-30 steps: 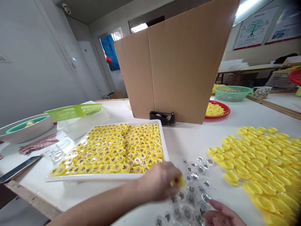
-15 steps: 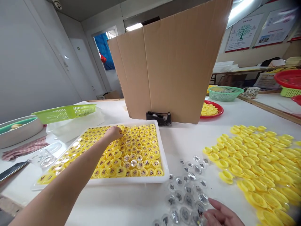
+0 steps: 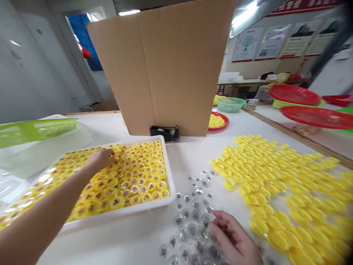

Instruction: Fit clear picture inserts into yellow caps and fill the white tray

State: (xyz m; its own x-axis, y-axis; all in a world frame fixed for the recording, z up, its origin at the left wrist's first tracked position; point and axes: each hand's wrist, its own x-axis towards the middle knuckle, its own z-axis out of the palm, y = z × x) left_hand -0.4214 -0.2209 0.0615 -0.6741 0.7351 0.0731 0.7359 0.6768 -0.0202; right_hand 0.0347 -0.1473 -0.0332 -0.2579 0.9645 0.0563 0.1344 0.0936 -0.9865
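Observation:
My left hand (image 3: 101, 159) reaches over the rim of a white plastic tray (image 3: 168, 173) and rests among rows of yellow caps (image 3: 132, 180) with dark-printed centres, many under clear domes. Whether it grips a cap is hidden by the fingers. My right hand (image 3: 231, 235) lies at the edge of a loose heap of clear plastic domes (image 3: 190, 221) with dark prints, fingertips touching them. To its right spreads a wide layer of loose yellow caps (image 3: 275, 184) on the white table (image 3: 193, 158).
A tall cardboard sheet (image 3: 162, 70) stands behind the tray, with a black tape dispenser (image 3: 164, 133) at its foot. Farther back are a red plate of yellow caps (image 3: 219, 121), a green basket (image 3: 230, 105) and a mug (image 3: 251, 103). Red round trays (image 3: 317, 117) lie at right.
My left hand went from the tray's near edge, holding a yellow cap, to its far side. The view has swung right, and my right hand has shifted further onto the domes.

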